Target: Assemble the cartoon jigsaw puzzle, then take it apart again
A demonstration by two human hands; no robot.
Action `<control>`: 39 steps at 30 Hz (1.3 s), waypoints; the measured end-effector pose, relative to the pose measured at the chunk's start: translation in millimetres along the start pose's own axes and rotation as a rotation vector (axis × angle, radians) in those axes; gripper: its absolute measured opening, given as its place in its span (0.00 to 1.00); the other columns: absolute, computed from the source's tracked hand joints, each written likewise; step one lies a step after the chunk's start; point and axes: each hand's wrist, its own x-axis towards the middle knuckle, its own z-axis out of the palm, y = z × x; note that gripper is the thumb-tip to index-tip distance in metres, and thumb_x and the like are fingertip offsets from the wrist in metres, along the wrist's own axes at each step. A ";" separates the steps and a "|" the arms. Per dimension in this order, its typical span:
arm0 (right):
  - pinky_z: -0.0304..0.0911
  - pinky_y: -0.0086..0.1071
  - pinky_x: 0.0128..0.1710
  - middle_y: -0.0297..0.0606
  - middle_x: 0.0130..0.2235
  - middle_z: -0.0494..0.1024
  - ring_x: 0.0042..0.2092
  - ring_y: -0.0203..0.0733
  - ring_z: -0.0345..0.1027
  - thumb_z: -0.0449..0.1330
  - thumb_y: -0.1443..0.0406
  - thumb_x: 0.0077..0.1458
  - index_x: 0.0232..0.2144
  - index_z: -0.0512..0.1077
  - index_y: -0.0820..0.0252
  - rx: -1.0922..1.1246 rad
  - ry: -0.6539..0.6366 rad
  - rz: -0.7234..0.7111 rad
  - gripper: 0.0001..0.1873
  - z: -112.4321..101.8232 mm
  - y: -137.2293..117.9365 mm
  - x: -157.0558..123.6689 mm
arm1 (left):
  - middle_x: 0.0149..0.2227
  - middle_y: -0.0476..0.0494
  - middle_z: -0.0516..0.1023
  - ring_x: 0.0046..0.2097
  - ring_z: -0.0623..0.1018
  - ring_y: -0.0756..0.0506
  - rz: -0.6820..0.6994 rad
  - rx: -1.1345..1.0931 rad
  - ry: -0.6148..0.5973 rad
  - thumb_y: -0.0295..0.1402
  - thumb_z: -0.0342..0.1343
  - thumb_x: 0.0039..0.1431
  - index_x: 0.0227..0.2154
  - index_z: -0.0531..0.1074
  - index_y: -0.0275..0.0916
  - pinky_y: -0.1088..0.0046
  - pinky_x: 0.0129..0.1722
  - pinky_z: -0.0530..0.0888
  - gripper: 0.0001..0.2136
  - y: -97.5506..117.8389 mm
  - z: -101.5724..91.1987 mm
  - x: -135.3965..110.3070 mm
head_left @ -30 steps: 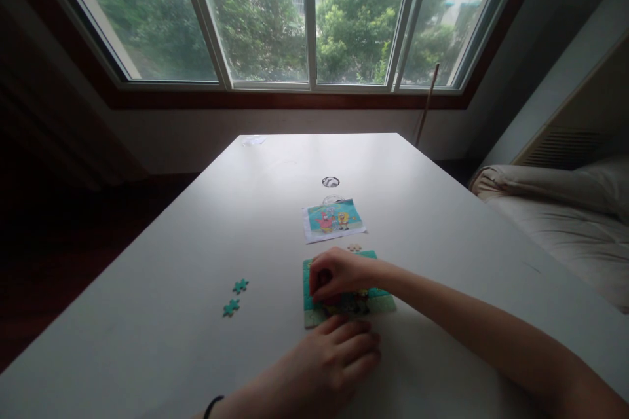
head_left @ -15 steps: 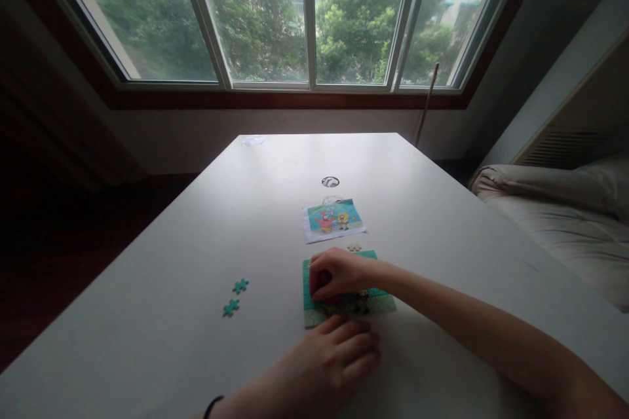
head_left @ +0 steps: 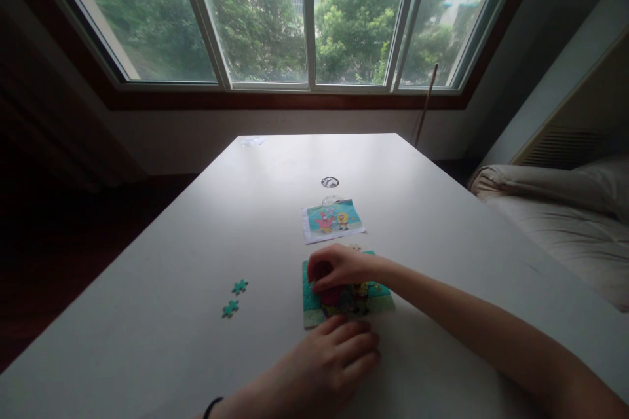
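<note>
A small jigsaw puzzle (head_left: 361, 298) with a teal background and cartoon figures lies on the white table (head_left: 171, 275) in front of me. My right hand (head_left: 339, 266) rests on its upper left part with the fingers curled and pressed down; what they hold, if anything, is hidden. My left hand (head_left: 329, 360) lies flat on the table, fingers stretched out, its fingertips touching the puzzle's near edge. Two loose teal pieces (head_left: 234, 297) lie to the left of the puzzle.
A printed reference picture (head_left: 333, 220) lies just beyond the puzzle. Behind it are a clear plastic bit (head_left: 332, 200) and a round hole (head_left: 329, 182) in the tabletop. A bed (head_left: 555, 203) stands at the right. Windows fill the far wall.
My right hand has lifted and shifted slightly away from me, uncovering more of the puzzle's pink and yellow figures. The left hand has stayed put.
</note>
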 end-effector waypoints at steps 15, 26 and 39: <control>0.54 0.21 0.23 0.28 0.23 0.67 0.25 0.29 0.59 0.63 0.67 0.44 0.30 0.72 0.65 -0.147 0.020 -0.044 0.08 5.5 -0.2 0.9 | 0.44 0.44 0.73 0.46 0.69 0.45 0.010 0.024 0.007 0.25 0.48 0.58 0.45 0.65 0.36 0.69 0.48 0.67 0.12 -0.9 2.2 -0.6; 0.55 0.21 0.25 0.29 0.26 0.65 0.28 0.30 0.58 0.67 0.61 0.38 0.29 0.71 0.64 -0.276 0.006 -0.137 0.15 5.4 -5.1 -1.7 | 0.44 0.43 0.73 0.46 0.70 0.44 0.005 0.028 -0.002 0.26 0.47 0.59 0.46 0.65 0.36 0.67 0.48 0.66 0.12 -1.6 5.6 -1.4; 0.56 0.21 0.26 0.29 0.24 0.68 0.26 0.30 0.59 0.61 0.70 0.45 0.27 0.72 0.66 -0.199 0.094 -0.095 0.03 11.3 -4.8 -1.7 | 0.39 0.43 0.73 0.42 0.71 0.46 0.014 0.039 -0.006 0.26 0.46 0.60 0.40 0.66 0.38 0.69 0.45 0.68 0.08 -1.6 -6.0 0.0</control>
